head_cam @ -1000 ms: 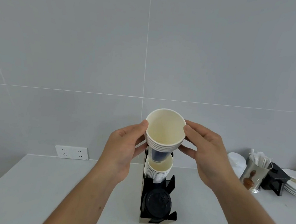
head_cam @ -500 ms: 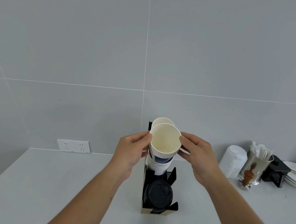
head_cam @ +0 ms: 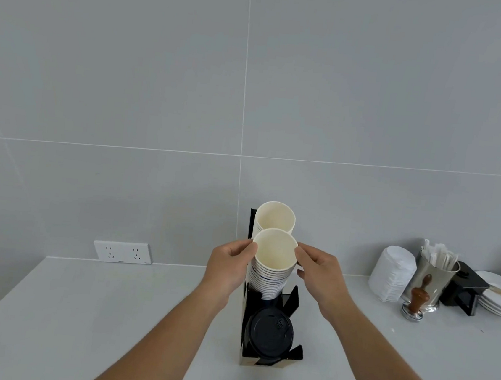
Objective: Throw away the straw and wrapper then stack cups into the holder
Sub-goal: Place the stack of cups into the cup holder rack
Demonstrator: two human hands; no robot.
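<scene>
**Both hands on the cup stack at the holder**

While the black holder (head_cam: 272, 325) stands upright on the white surface (head_cam: 106, 314), both hands clamp the rim of the front cup stack (head_cam: 270, 272). Left hand (head_cam: 228, 268) pinches the left side of the top cup, right hand (head_cam: 319, 274) grips the right, thumbs and fingertips pressed to the rim. That stack sits in the holder's middle slot, its open mouth facing the camera. Just behind and above it, a second cup stack (head_cam: 274, 218) rests in the rear slot. Down at the front, black lids (head_cam: 268, 334) fill the lowest slot. Off to the right, well apart, stand a white stack of filters (head_cam: 392, 274), a metal canister (head_cam: 434, 277) with wrapped sticks, a wooden-handled tamper (head_cam: 417, 300) and white plates (head_cam: 500, 299). A wall socket (head_cam: 122, 251) sits at left.
</scene>
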